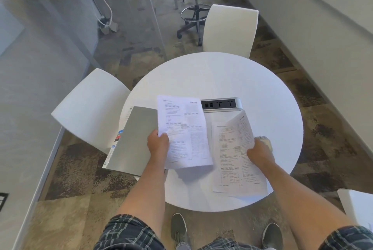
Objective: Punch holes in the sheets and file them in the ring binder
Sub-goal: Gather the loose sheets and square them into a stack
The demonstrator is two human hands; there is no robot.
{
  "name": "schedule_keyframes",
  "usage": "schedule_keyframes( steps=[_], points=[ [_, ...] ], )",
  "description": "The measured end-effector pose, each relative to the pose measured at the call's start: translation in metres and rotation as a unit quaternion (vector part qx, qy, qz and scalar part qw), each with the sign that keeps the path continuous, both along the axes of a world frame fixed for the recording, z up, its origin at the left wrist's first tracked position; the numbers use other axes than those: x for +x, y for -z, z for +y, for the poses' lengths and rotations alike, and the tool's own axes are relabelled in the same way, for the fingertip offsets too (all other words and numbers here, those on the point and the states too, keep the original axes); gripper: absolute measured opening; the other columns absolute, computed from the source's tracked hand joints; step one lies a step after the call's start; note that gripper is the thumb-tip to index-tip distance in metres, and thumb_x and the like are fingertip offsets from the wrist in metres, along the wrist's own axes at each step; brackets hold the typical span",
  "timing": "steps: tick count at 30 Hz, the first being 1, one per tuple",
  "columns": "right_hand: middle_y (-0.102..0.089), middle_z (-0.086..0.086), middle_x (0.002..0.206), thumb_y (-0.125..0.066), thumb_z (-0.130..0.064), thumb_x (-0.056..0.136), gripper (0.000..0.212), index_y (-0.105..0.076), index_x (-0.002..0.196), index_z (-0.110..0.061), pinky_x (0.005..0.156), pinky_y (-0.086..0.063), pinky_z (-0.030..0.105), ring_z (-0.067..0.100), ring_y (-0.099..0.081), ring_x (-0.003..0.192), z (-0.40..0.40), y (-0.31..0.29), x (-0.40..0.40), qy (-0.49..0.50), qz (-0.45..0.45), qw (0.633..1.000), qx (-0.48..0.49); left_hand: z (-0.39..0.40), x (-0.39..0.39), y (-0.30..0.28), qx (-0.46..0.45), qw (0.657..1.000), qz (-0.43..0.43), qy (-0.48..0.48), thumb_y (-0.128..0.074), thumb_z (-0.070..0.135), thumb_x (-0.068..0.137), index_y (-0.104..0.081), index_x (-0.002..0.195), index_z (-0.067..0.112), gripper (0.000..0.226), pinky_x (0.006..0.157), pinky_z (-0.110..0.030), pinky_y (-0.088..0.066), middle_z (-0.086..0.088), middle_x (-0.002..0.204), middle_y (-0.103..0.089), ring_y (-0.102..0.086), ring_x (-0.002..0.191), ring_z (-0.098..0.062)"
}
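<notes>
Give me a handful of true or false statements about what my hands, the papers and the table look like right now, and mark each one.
1. The left hand holds a printed sheet. True.
2. The right hand is empty. False: it holds a second printed sheet.
3. The round table is black. False: it is white.
4. A grey binder lies at the table's left edge. True.
5. A power outlet strip sits near the middle of the table. True.
6. Both sheets lie flat in the binder. False: both are in the hands.
</notes>
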State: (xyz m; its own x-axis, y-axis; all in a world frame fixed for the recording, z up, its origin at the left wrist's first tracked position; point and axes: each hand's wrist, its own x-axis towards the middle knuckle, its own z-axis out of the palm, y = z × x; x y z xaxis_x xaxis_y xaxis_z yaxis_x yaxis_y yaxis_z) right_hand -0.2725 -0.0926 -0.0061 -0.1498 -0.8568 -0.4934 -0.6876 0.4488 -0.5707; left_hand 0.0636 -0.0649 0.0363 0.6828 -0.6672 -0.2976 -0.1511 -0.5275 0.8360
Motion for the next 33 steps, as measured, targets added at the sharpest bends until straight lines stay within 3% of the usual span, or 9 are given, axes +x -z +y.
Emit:
schedule_keyframes(
  steps=[5,8,13,16,18,20,23,28,33],
  points=[
    [-0.069,-0.002,0.086,-0.049,-0.001,0.079,0.031,-0.068,0.099,-0.016,0.066,-0.059,0.033,0.02,-0.069,0.078,-0.006,-0.013,0.003,0.039,-0.072,0.997,-0.004,-0.004,0.013,-0.017,-0.052,0.983,0.163,-0.063,-0.054,-0.008,0.072,-0.062,0.067,0.011,0.021,0.058,-0.022,-0.044,-0.002,0.069,-0.062,-0.055,0.066,-0.021],
    [-0.077,0.002,0.091,-0.056,0.004,0.08,0.036,-0.072,0.104,-0.017,0.062,-0.057,0.03,0.023,-0.073,0.084,-0.005,-0.021,0.006,0.055,-0.211,0.976,-0.004,0.002,0.005,-0.025,-0.046,0.975,0.218,-0.018,-0.06,0.002,0.056,-0.066,0.084,0.005,0.029,0.069,-0.032,-0.041,-0.014,0.082,-0.06,-0.054,0.078,-0.022],
    [-0.079,0.004,0.112,-0.07,-0.007,0.076,0.044,-0.074,0.117,-0.02,0.078,-0.061,0.037,0.023,-0.077,0.099,-0.009,-0.034,0.02,0.011,-0.389,0.921,-0.001,0.007,-0.025,-0.017,-0.033,0.962,0.265,0.048,-0.063,-0.013,0.081,-0.071,0.088,-0.002,0.015,0.053,-0.024,-0.051,-0.015,0.08,-0.07,-0.067,0.06,-0.021],
    [-0.077,0.01,0.119,-0.07,-0.006,0.081,0.039,-0.075,0.117,-0.02,0.09,-0.061,0.052,0.032,-0.075,0.108,-0.011,-0.037,0.028,-0.058,-0.441,0.895,0.005,0.009,-0.033,-0.01,-0.033,0.954,0.279,0.107,-0.071,-0.002,0.088,-0.07,0.113,-0.003,0.025,0.079,-0.036,-0.062,-0.013,0.101,-0.077,-0.076,0.086,-0.026],
    [-0.077,0.012,0.118,-0.068,-0.008,0.085,0.035,-0.075,0.117,-0.022,0.094,-0.058,0.059,0.035,-0.074,0.108,-0.014,-0.035,0.028,-0.038,-0.449,0.893,0.009,0.009,-0.037,-0.008,-0.027,0.957,0.266,0.115,-0.075,-0.001,0.086,-0.062,0.122,-0.002,0.039,0.094,-0.047,-0.057,-0.015,0.116,-0.073,-0.072,0.103,-0.034],
    [-0.076,0.012,0.122,-0.063,-0.024,0.097,0.028,-0.074,0.122,-0.02,0.1,-0.054,0.062,0.037,-0.072,0.113,-0.014,-0.034,0.027,0.014,-0.476,0.879,0.032,0.008,-0.041,-0.007,-0.033,0.965,0.238,0.105,-0.079,-0.003,0.082,-0.056,0.119,0.003,0.045,0.088,-0.04,-0.058,-0.011,0.116,-0.071,-0.07,0.101,-0.027],
    [-0.075,0.008,0.125,-0.059,-0.055,0.098,0.047,-0.073,0.128,-0.021,0.086,-0.063,0.046,0.031,-0.073,0.113,-0.013,-0.044,0.027,0.016,-0.514,0.856,0.057,0.005,-0.045,-0.009,-0.058,0.965,0.225,0.12,-0.085,-0.002,0.075,-0.054,0.118,0.012,0.054,0.082,-0.031,-0.057,-0.002,0.113,-0.072,-0.071,0.1,-0.019],
    [-0.077,0.016,0.117,-0.083,-0.012,0.085,0.037,-0.073,0.12,-0.003,0.091,-0.062,0.049,0.037,-0.073,0.11,-0.015,-0.058,0.031,-0.026,-0.476,0.878,-0.034,0.001,-0.047,-0.025,-0.093,0.929,0.309,0.18,-0.091,0.004,0.066,-0.072,0.116,0.003,0.053,0.09,-0.042,-0.06,-0.013,0.114,-0.076,-0.071,0.111,-0.036],
    [-0.077,0.013,0.116,-0.09,-0.005,0.07,0.045,-0.077,0.113,-0.004,0.097,-0.058,0.048,0.031,-0.074,0.109,-0.023,-0.072,0.031,-0.047,-0.466,0.88,-0.072,-0.004,-0.036,-0.04,-0.123,0.878,0.377,0.269,-0.08,0.0,0.077,-0.065,0.129,0.0,0.055,0.104,-0.052,-0.052,-0.022,0.13,-0.067,-0.064,0.122,-0.04]
  ],
)
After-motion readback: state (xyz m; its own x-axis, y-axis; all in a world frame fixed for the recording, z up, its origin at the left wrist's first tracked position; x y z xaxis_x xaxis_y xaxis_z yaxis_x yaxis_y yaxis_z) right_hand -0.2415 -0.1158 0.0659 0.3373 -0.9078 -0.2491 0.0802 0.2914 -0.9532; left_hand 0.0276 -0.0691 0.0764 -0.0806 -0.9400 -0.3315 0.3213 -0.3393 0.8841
